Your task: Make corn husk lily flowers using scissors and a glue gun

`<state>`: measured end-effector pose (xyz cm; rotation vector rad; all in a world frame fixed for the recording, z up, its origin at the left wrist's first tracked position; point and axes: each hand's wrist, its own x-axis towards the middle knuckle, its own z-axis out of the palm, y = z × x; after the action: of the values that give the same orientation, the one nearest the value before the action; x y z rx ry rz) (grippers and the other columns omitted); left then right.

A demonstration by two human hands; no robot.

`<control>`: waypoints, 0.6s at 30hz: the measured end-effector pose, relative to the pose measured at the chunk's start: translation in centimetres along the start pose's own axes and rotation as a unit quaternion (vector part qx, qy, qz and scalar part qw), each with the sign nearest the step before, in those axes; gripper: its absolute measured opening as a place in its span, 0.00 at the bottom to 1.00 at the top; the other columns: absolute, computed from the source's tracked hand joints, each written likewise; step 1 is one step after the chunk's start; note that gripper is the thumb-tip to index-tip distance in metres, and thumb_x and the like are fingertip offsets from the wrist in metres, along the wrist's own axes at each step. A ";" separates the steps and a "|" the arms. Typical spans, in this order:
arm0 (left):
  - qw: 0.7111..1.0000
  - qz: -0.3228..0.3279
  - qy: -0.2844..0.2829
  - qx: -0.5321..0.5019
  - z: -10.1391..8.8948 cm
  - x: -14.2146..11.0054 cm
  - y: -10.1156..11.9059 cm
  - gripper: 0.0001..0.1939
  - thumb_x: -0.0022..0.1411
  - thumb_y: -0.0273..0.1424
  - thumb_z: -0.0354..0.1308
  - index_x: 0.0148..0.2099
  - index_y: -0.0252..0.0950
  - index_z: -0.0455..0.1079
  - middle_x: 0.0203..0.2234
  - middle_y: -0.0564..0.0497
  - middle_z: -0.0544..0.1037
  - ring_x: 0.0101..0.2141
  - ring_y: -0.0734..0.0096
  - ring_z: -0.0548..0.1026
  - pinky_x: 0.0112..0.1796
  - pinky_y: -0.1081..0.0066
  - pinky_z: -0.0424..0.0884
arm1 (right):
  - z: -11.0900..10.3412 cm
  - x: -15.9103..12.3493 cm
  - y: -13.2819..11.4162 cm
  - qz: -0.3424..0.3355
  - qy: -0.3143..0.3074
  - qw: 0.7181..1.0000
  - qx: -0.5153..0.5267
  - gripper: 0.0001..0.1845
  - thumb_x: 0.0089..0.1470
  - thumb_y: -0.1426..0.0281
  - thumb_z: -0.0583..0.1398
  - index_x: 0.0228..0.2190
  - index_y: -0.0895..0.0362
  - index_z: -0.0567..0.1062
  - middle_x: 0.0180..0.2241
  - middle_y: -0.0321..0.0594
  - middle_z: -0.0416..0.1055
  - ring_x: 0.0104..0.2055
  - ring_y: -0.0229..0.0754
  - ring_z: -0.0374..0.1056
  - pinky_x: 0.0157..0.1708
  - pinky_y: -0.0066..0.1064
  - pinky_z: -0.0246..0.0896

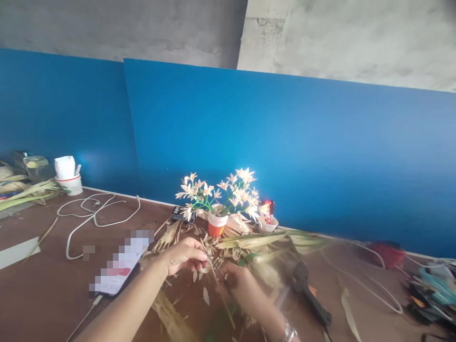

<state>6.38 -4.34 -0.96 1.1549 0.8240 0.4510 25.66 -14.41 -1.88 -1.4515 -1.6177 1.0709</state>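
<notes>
My left hand is closed in a pinch on a thin tan strip of dried husk, which slants down to the right. My right hand is blurred and closed round a thin dark tool that looks like scissors; its narrow tip lies against the strip. Cut husk pieces and small pale petals litter the brown table below both hands. Behind them, an orange-and-white paper cup holds cream husk flowers on green stems.
A black glue gun lies right of my right hand. A phone on a cable is beside my left forearm. Long husk leaves, a white cable, a white tub and a red bundle lie around. A blue partition borders the table.
</notes>
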 end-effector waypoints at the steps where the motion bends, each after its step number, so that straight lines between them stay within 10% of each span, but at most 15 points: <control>1: 1.000 0.002 -0.001 0.004 -0.1 0.1 -0.1 0.07 0.44 0.30 0.65 0.25 0.31 0.72 0.21 0.47 0.79 0.19 0.75 0.72 0.19 0.77 0.58 | -0.1 0.1 0.1 -0.003 0.006 1.000 -0.007 0.04 0.39 0.75 0.62 0.24 0.57 0.74 0.16 0.29 0.62 0.19 0.32 0.51 0.18 0.24 0.45; 8: 0.999 0.041 0.000 -0.009 0.4 -0.2 0.4 0.11 0.50 0.34 0.64 0.33 0.31 0.75 0.30 0.43 0.81 0.23 0.75 0.73 0.22 0.77 0.60 | -0.8 1.0 1.4 0.051 0.120 0.967 -0.218 0.08 0.39 0.76 0.58 0.27 0.56 0.73 0.18 0.33 0.67 0.21 0.39 0.61 0.22 0.27 0.49; 18: 0.994 0.034 -0.002 -0.108 2.3 -0.5 0.6 0.11 0.49 0.31 0.65 0.36 0.30 0.77 0.23 0.50 0.75 0.22 0.80 0.67 0.24 0.77 0.61 | -0.1 -0.5 -0.3 0.170 0.049 0.873 -0.453 0.15 0.44 0.78 0.57 0.37 0.62 0.72 0.33 0.52 0.77 0.37 0.52 0.73 0.30 0.32 0.60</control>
<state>7.91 -5.88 0.10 0.9847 0.7157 0.5802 25.68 -14.95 -1.60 -2.4185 -1.9335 0.3434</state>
